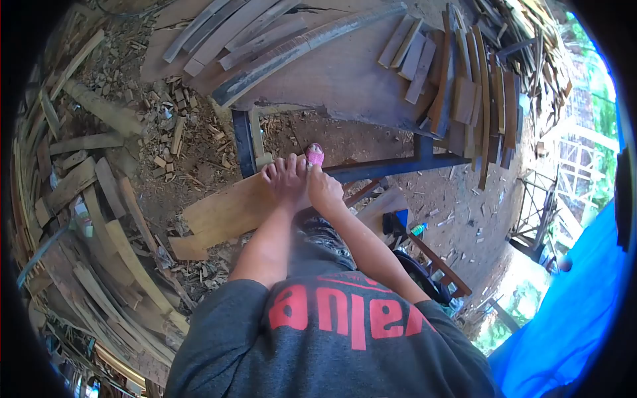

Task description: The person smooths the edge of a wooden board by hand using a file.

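A wide, pale wooden board (229,205) lies at a slant in front of my body. At its upper right end, my left hand (286,180) has its fingers bent side by side over the wood. Just to the right, my right hand (324,191) is closed, with its fingertips close to my left hand. What it grips is too small and hidden to tell. A small pink and whitish object (315,156) shows right above the fingertips of both hands.
Curved wood pieces (119,252) are heaped at the left. A dark beam (398,166) crosses beyond my hands. More planks (491,99) lie on a large brown sheet (292,86). Wood scraps (179,109) litter the ground. A blue tarp (564,318) hangs at the right.
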### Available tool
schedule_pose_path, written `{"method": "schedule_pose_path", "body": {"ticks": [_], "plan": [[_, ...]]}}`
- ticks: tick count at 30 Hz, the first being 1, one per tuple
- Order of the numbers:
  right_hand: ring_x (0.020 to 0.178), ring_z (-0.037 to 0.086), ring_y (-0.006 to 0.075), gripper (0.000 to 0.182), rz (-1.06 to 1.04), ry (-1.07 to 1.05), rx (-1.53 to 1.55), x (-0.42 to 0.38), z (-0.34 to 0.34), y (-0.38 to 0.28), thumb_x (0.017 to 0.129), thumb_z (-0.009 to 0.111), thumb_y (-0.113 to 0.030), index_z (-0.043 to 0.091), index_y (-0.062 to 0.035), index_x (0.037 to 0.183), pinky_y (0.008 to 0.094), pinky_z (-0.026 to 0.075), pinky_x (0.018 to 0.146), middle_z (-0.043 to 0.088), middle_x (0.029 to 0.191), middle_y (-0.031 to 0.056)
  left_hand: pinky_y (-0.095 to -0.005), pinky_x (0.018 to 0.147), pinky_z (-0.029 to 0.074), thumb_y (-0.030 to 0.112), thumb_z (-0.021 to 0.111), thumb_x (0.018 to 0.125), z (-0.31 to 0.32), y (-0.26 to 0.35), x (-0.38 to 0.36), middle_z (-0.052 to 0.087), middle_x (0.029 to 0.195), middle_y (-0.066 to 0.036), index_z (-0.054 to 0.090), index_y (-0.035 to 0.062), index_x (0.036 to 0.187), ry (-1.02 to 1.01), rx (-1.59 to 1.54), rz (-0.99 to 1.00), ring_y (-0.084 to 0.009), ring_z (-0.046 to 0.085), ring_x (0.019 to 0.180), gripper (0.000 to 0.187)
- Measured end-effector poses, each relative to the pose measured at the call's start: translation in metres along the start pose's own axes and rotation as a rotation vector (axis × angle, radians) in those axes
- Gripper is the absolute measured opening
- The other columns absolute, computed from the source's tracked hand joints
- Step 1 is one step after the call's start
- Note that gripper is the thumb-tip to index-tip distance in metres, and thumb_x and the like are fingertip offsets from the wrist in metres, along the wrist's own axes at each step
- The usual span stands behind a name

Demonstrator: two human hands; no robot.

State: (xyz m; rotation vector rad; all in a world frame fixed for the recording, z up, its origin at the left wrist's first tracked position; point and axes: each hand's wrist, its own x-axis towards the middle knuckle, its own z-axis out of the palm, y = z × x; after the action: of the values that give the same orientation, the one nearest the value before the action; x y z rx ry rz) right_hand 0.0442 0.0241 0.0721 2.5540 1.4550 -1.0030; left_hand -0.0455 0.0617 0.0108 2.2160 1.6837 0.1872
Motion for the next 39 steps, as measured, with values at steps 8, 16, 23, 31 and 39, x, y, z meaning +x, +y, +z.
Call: {"method": "schedule_pose_path", "body": {"ticks": [8,16,23,31,39], "plan": [[0.073,0.069,0.0396,0.013,0.097,-0.118,-0.020,-0.049,-0.020,0.005,0.090,0.047,-0.013,0.045,-0.0038,0.099,0.0492,0.055,0.067,0.067,0.074,0.0235,-0.0489,0.099,0.026,0.045,0.043,0.094,0.001,0.000,-0.006,0.054,0.100,-0.010,0.061,0.0185,0.106,-0.042,-0.034,0.033,-0.0285,0.048,0.102,0.034],[0.078,0.066,0.0438,0.019,0.066,-0.090,0.050,0.006,-0.004,-0.001,0.094,0.042,-0.020,0.046,-0.0039,0.102,0.0531,0.052,0.071,0.066,0.082,0.0260,-0.0509,0.100,0.028,0.049,0.043,0.093,0.003,0.002,-0.001,0.056,0.097,-0.008,0.061,0.0201,0.101,0.027,-0.036,0.008,-0.0270,0.050,0.101,0.035],[0.076,0.067,0.0423,0.015,-0.008,-0.047,0.025,-0.008,-0.012,0.000,0.088,0.048,-0.013,0.046,-0.0050,0.101,0.0514,0.054,0.069,0.067,0.081,0.0251,-0.0493,0.097,0.029,0.048,0.045,0.092,0.005,0.003,0.007,0.058,0.097,-0.008,0.063,0.0166,0.091,0.050,-0.056,-0.126,-0.0275,0.052,0.098,0.036],[0.075,0.067,0.0423,0.013,0.031,-0.102,-0.066,-0.035,-0.026,0.007,0.087,0.049,-0.010,0.044,-0.0049,0.097,0.0508,0.055,0.067,0.066,0.077,0.0263,-0.0484,0.094,0.029,0.047,0.045,0.093,0.007,0.005,0.006,0.057,0.099,-0.008,0.063,0.0187,0.091,0.069,-0.059,-0.111,-0.0284,0.051,0.098,0.034],[0.075,0.068,0.0413,0.012,-0.026,-0.118,-0.078,-0.036,-0.027,0.011,0.087,0.048,-0.009,0.044,-0.0051,0.097,0.0482,0.055,0.066,0.066,0.077,0.0249,-0.0489,0.097,0.029,0.049,0.047,0.090,0.007,0.005,0.009,0.057,0.097,-0.010,0.065,0.0162,0.091,0.061,-0.015,-0.135,-0.0299,0.051,0.100,0.037]]}}
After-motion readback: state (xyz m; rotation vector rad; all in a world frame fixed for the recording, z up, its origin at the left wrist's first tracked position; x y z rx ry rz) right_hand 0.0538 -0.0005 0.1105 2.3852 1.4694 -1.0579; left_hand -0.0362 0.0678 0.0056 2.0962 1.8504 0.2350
